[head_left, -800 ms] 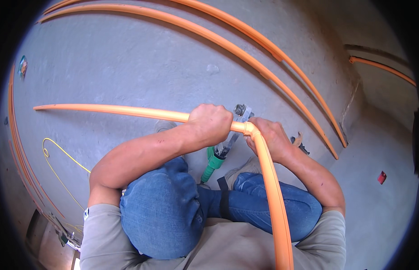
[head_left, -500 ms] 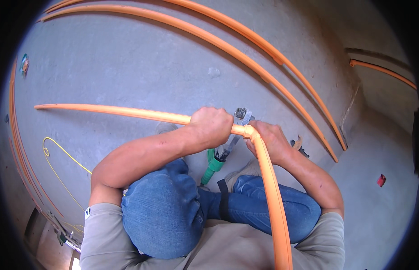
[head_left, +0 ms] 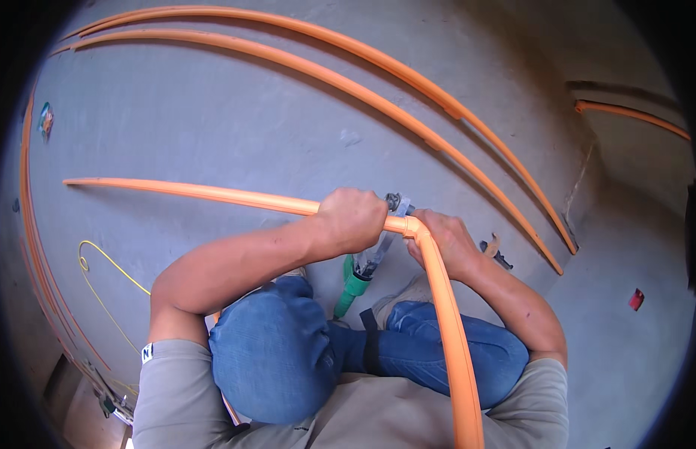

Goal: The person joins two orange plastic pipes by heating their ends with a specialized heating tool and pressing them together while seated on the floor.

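Left hand (head_left: pixel 353 219) and right hand (head_left: pixel 447 241), fingers wrapped closed, flank the bend of a long orange plastic conduit pipe (head_left: pixel 213 196), seemingly light, springy, best gripped close to the bend.

**Around the concrete floor**

The grey concrete floor (head_left: pixel 213 112) bears two long orange conduits (head_left: pixel 348 82) curving across its far part, a yellow wire (head_left: pixel 101 277) looping at its left, and a small red scrap (head_left: pixel 636 299) at its right
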Motion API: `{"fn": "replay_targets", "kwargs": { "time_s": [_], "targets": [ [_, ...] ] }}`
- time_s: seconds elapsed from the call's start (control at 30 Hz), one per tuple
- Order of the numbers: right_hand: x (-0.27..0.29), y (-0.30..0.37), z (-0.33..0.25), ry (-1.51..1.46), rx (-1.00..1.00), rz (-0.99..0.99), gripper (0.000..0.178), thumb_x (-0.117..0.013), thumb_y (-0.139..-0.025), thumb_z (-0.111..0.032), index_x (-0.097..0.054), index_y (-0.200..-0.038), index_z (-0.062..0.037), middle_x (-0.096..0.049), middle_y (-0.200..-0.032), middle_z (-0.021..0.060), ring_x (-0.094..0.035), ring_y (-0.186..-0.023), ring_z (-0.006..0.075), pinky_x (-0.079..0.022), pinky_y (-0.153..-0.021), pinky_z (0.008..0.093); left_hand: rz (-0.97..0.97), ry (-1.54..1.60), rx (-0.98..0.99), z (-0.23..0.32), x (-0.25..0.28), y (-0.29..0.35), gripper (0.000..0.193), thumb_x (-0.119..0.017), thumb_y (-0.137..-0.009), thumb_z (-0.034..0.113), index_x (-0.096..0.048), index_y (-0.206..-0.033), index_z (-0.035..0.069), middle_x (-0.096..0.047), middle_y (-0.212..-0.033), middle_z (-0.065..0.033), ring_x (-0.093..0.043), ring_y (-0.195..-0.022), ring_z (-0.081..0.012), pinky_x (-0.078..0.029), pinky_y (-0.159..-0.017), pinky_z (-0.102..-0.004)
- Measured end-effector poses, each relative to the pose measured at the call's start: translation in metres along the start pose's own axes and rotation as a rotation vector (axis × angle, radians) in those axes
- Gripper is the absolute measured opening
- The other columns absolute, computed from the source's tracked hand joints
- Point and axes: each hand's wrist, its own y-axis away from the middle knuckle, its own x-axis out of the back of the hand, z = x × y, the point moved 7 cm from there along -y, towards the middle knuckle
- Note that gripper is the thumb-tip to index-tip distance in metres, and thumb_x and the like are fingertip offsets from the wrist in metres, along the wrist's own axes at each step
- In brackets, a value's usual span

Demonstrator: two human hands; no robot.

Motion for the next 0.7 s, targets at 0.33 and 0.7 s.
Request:
{"fn": "replay_targets", "kwargs": {
  "time_s": [0.33,0.7],
  "targets": [
    [0.040,0.013,0.033,-0.030,0.026,0.159,0.031,-0.071,-0.081,-0.016,-0.057,-0.106,-0.0038,-0.066,-0.080,0.0173,-0.066,-0.075,0.0401,-0.053,-0.065,0.0458,0.006,-0.095,-0.052,0.035,0.033,-0.044,0.019,-0.063,-0.083,0.017,-0.074,-0.089,0.002,-0.072,-0.092,-0.0208,-0.071,-0.086,-0.0372,-0.058,-0.076,-0.0461],
    [0.057,0.005,0.125,-0.038,-0.079,0.223,0.027,-0.070,-0.080,-0.015,-0.059,-0.103,-0.0053,-0.067,-0.079,0.0190,-0.066,-0.075,0.0412,-0.053,-0.067,0.0465,-0.011,-0.181,-0.119,0.039,0.025,-0.150,0.028,-0.064,-0.086,0.028,-0.074,-0.091,0.003,-0.072,-0.094,-0.0206,-0.071,-0.088,-0.0368,-0.057,-0.078,-0.0455]
  ]
}}
